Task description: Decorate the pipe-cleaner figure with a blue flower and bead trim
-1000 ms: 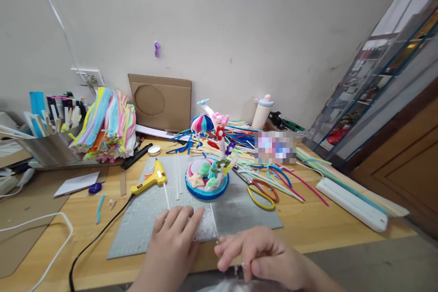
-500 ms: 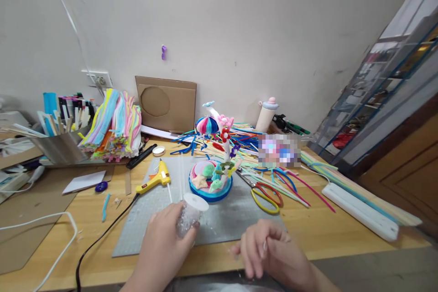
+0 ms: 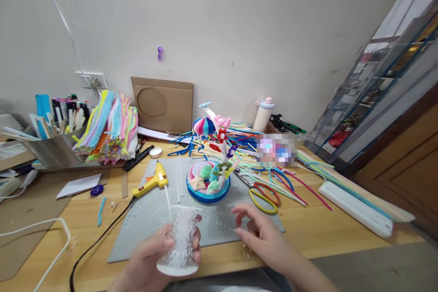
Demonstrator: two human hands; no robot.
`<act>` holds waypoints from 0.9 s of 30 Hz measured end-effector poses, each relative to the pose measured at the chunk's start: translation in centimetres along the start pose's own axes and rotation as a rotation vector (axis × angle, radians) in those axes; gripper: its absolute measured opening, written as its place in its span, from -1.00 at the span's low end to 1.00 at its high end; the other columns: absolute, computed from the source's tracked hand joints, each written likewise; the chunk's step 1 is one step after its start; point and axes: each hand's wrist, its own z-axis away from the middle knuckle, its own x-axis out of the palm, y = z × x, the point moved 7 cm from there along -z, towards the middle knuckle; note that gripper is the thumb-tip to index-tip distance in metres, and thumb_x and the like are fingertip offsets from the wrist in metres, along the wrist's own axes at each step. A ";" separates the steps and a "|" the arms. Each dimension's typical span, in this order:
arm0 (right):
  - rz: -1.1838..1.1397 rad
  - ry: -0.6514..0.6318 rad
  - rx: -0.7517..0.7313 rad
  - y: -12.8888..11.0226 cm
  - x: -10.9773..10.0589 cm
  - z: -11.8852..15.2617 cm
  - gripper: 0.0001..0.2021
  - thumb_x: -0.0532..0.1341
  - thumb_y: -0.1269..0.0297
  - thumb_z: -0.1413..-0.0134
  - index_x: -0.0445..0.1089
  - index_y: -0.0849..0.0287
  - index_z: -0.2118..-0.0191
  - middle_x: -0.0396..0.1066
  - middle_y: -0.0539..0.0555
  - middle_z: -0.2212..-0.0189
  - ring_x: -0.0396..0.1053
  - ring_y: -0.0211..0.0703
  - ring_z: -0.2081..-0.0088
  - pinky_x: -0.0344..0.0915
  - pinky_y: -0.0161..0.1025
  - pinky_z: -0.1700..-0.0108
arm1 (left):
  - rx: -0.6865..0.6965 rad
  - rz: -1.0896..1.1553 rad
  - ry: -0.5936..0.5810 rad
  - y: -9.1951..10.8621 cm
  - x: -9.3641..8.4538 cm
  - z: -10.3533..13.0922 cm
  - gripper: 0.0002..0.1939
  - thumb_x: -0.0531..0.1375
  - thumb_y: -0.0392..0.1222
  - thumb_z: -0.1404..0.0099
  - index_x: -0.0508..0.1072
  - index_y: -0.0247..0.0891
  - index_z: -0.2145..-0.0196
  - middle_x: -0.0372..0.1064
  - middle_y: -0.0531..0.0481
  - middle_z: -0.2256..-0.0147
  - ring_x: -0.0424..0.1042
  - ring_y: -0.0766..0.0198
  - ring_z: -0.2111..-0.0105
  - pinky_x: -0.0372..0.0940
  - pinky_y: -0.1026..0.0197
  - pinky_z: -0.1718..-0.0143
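Observation:
My left hand (image 3: 153,248) grips a spool of clear beads (image 3: 180,237), white discs at its ends, tilted above the front of the grey cutting mat. Some way to its right, my right hand (image 3: 260,232) has thumb and forefinger drawn together on a thin strand of clear beads (image 3: 226,226). A short beaded end dangles beneath those fingers. Beyond both hands sits a round blue-rimmed base (image 3: 208,197) carrying a fuzzy starfish, small figures and an upright white stem with flowers. A striped ball hangs by the stem.
On the cutting mat (image 3: 133,228) lies a yellow glue gun (image 3: 150,185), its black cord trailing forward. Scissors (image 3: 263,198) lie right of the base. Pipe cleaners (image 3: 118,123) are bundled at left and scattered behind. A white power strip (image 3: 356,207) lies at right.
My left hand has turned the spool so that its beaded side faces me. My right hand has risen slightly, and a strand now shows beside its fingertips. The view has shifted a little.

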 end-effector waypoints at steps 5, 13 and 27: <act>0.293 -0.125 -0.088 -1.9 0.1 0.3 -0.88 0.17 0.30 -0.11 0.46 0.11 0.32 0.47 0.01 0.36 0.35 -0.19 0.31 0.16 -0.32 0.29 | -0.051 -0.158 -0.033 -0.4 -0.1 0.0 -0.43 0.28 0.14 0.11 0.41 -0.33 0.23 0.34 -0.08 0.44 0.33 0.21 0.44 0.18 0.20 0.39; 0.227 0.021 -0.034 -1.4 -1.9 0.7 -0.82 0.12 0.26 -0.15 0.42 0.18 0.38 0.40 0.00 0.47 0.32 -0.23 0.39 0.17 -0.36 0.35 | 0.087 -0.678 0.278 1.3 -1.7 0.2 -0.43 0.33 -0.18 0.07 0.40 -0.16 0.04 0.37 -0.06 0.11 0.22 0.04 0.01 0.05 0.13 -0.03; 0.026 -0.112 0.180 3.0 -1.2 -0.1 -0.87 0.15 0.31 -0.03 0.41 0.22 0.40 0.25 -0.06 0.60 0.16 -0.30 0.53 0.02 -0.38 0.51 | 0.216 0.201 0.081 4.0 -0.1 1.0 -0.58 0.28 -0.06 0.02 0.47 -0.29 0.18 0.25 -0.04 0.39 0.23 0.30 0.44 0.24 0.20 0.35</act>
